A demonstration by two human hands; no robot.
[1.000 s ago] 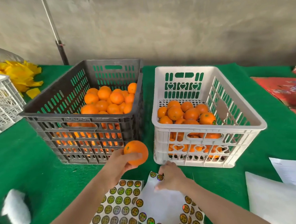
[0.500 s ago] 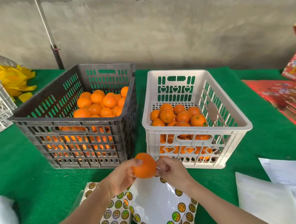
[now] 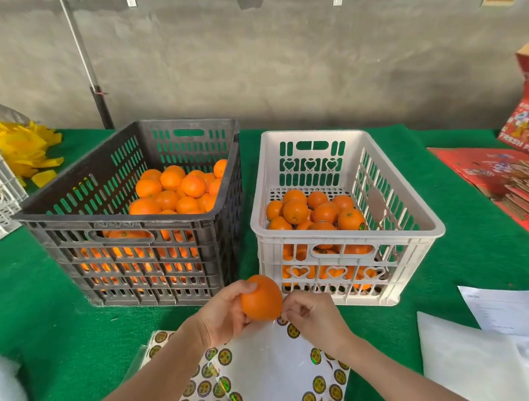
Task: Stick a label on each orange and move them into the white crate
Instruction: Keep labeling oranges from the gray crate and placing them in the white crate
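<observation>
At the green felt table's (image 3: pixel 47 322) front edge, before the white plastic crate (image 3: pixel 349 238), my left hand (image 3: pixel 223 314) is gripping the round, firm, likely slick orange (image 3: pixel 261 298) round its belly. My right hand (image 3: pixel 310 313) is curling against it, and I can't tell what it's pinching.

I log a green felt-covered table (image 3: pixel 47 322) bearing a dark grey slatted plastic crate (image 3: pixel 122 271), a white slatted plastic crate (image 3: pixel 383 236), sheets of round gold labels (image 3: pixel 267 370) and white papers (image 3: pixel 471 358).

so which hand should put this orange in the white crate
Left. The left hand grips the orange, directly in front of the white crate; the right hand has curled fingers at its side, probably pressing a label.
</observation>
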